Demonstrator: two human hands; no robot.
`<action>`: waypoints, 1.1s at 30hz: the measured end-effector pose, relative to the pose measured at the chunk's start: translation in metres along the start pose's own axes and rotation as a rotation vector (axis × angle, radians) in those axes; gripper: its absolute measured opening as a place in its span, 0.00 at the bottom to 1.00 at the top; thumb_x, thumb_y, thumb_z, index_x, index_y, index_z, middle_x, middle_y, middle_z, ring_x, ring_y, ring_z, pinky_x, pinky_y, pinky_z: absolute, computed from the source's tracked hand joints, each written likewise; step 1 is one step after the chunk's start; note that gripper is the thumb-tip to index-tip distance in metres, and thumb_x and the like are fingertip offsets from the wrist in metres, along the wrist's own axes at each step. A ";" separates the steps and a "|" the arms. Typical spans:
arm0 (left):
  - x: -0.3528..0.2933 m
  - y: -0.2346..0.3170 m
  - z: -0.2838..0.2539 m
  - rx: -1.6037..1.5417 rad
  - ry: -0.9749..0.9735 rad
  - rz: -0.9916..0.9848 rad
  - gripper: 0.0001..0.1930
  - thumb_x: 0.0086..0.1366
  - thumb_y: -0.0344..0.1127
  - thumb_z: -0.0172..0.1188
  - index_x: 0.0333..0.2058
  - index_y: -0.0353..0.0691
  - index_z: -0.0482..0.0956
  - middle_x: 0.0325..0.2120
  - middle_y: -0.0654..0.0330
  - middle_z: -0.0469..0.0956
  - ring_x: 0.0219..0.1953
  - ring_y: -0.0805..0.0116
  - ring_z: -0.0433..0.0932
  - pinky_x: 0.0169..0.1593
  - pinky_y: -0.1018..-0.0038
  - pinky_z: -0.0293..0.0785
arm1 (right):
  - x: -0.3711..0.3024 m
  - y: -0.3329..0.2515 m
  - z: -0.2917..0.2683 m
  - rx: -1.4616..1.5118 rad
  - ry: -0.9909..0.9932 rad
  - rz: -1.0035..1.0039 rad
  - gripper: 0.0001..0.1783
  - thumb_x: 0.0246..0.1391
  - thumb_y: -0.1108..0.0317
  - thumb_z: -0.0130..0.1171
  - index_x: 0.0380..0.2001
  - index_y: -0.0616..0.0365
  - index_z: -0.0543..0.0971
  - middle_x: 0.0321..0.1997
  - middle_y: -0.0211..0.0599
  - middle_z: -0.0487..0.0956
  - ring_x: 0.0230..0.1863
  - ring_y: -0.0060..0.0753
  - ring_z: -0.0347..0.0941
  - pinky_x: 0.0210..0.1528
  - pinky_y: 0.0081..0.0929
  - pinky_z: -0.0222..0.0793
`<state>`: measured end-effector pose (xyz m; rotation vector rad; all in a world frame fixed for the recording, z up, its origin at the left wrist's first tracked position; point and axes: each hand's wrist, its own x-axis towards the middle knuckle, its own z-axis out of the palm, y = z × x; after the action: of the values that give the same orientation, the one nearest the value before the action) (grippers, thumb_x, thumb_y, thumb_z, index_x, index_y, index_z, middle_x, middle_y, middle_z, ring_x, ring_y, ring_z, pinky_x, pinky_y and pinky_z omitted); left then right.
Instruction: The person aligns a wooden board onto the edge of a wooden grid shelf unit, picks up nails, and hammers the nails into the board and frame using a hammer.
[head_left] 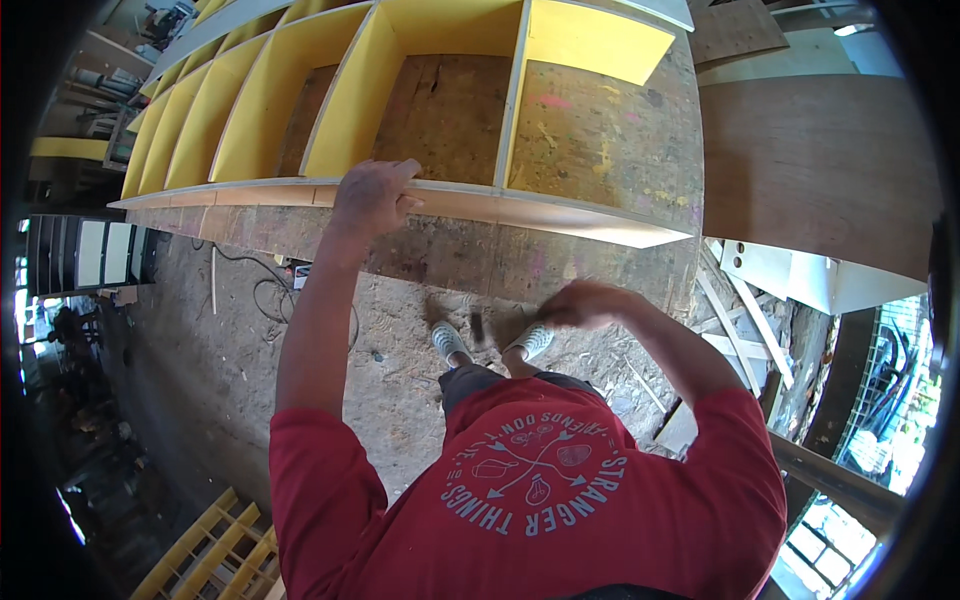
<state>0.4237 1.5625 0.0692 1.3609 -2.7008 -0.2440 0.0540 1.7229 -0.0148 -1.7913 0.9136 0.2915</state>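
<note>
A long wooden shelf unit (345,95) with yellow-faced dividers lies on a paint-stained workbench (590,120). My left hand (375,195) is closed over the near long board (560,218), fingers on top and thumb on the outer face, beside a divider. Whether a small piece sits between those fingers is hidden. Lower and to the right, over the floor, my right hand (585,303) is curled and smeared by motion. From it reaches what looks like a hammer (477,325), its dark head blurred and its handle barely visible, clear of the shelf unit.
A large brown wooden panel (810,170) stands at the right, above white boards (790,275) and loose wood strips (745,325). A dark cable (262,262) curls on the dusty floor at left. Another yellow frame (205,555) lies at lower left.
</note>
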 end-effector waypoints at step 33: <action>0.009 0.002 0.001 -0.023 0.024 0.010 0.18 0.60 0.41 0.76 0.45 0.44 0.81 0.32 0.52 0.86 0.39 0.45 0.85 0.46 0.51 0.78 | 0.006 0.049 -0.031 0.145 0.339 0.202 0.19 0.73 0.53 0.59 0.58 0.48 0.84 0.54 0.49 0.87 0.50 0.51 0.85 0.55 0.46 0.79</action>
<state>0.4170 1.5565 0.0685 1.3359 -2.6761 -0.2554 0.0166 1.6855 -0.0397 -1.6433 1.3257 0.0447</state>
